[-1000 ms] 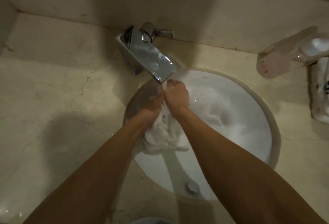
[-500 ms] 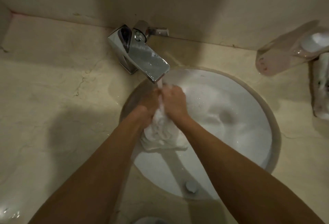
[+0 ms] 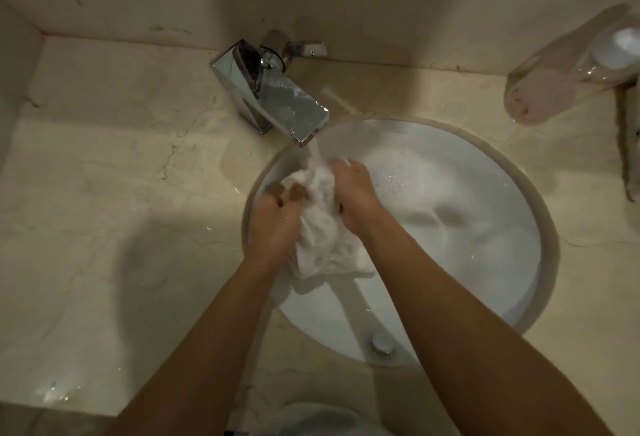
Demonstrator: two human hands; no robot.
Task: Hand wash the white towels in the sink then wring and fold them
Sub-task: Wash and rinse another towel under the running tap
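A wet white towel is bunched up over the left side of the round white sink. My left hand grips the towel's left side with curled fingers. My right hand grips its right side, a little farther from me. Water runs from the chrome faucet straight onto the top of the towel between my hands. The towel's lower end hangs down toward the basin.
Foamy water sits in the right part of the basin. A clear plastic bottle lies on the beige counter at the far right, beside a white object at the frame edge. The drain stopper shows near the sink's front rim.
My hands have drawn apart, the left sliding back toward me, so more of the towel shows between them. The stream still falls on the cloth.
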